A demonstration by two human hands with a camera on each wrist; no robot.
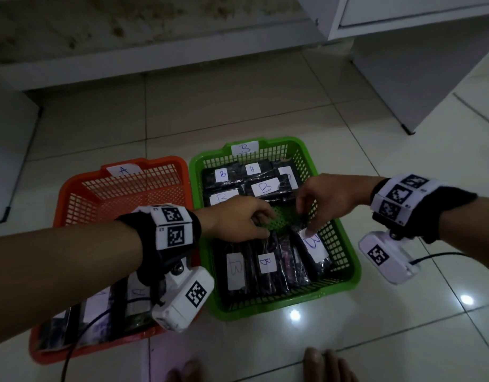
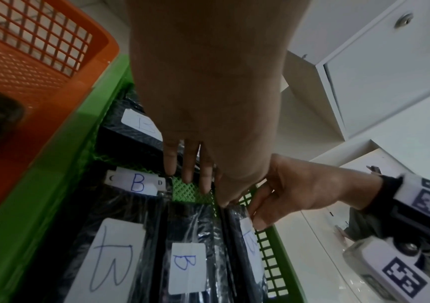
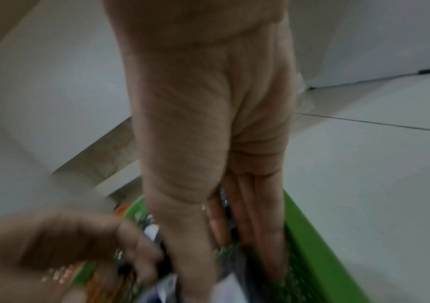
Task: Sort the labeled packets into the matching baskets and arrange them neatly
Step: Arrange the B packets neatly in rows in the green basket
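Black plastic-wrapped packets labelled B [image 1: 266,261] in the green mesh basket [image 1: 345,260] could be toppled sideways if the rightmost tilted packet [image 1: 312,244], pinched by the right hand [image 1: 324,201], is shoved while the left hand [image 1: 238,219], fingers straight, merely steadies its neighbours.

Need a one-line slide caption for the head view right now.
Both hands straighten B-labelled packets in the green basket beside the orange A basket.

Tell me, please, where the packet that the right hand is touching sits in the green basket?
In the head view, that packet leans against the green basket's right wall, rightmost in the near row, with the right hand at its far end.
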